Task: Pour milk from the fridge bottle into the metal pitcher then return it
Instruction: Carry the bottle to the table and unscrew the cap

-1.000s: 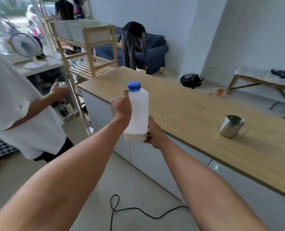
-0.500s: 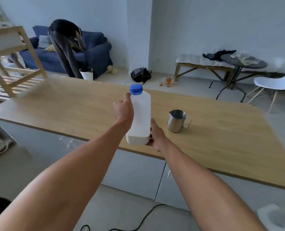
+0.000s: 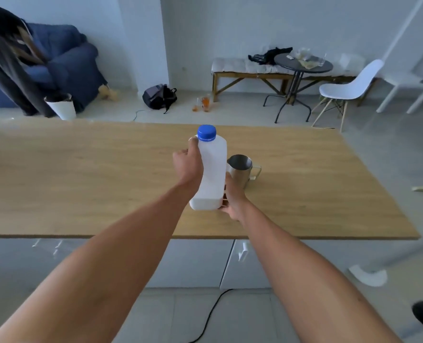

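Left hand [image 3: 188,167] wrapped round bottle [image 3: 211,174] side, right hand [image 3: 231,201] cupping its base from right, fingers mostly hidden. Bottle upright, held over counter [image 3: 81,181] near front edge. Blue cap [image 3: 206,132] on, so no pour yet. Pitcher [image 3: 240,169] just beyond and right of bottle, nearer right hand, mouth up, handle pointing right. Bottle white, opaque, milk level unreadable.

The white plastic milk bottle with a blue cap [image 3: 211,169] is held upright over the long wooden desk [image 3: 81,184], left hand [image 3: 188,167] on its left side, right hand [image 3: 231,200] at its base. The small steel pitcher [image 3: 240,169] stands on the desk just behind and right of it.
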